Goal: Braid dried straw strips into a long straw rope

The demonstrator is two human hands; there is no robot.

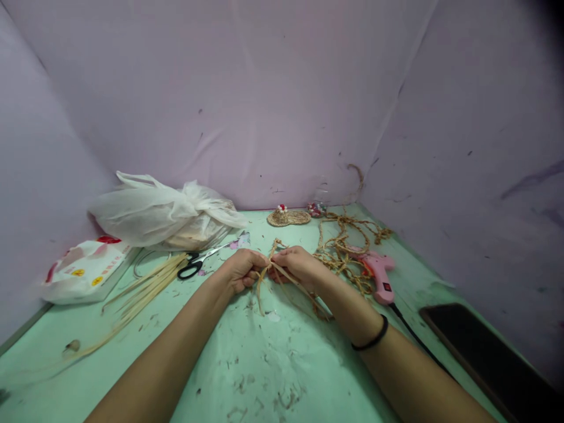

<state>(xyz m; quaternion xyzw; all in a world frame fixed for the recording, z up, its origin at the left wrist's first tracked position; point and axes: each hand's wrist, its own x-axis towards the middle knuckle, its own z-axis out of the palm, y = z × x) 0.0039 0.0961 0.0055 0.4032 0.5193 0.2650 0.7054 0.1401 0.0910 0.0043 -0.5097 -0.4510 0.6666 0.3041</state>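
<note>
My left hand (245, 270) and my right hand (296, 267) meet over the middle of the table, both closed in a pinch. Between them they grip pale straw strands (261, 295), whose loose ends fan out below the fingers and toward the right. A short twisted piece sticks up above the fingertips. From beside my right hand a long braided straw cord (341, 235) lies in loops; whether it joins the strands I hold is hidden behind the hand. The exact crossing of the strands is partly covered by my fingers.
Left on the green table (264, 376) lie black-handled scissors (191, 267), a bundle of straw (154, 285), a tissue pack (88, 270) and a white plastic bag (167, 211). Behind sits a woven straw piece (288, 218). At right are a pink glue gun (381, 276) and a dark phone (480, 352).
</note>
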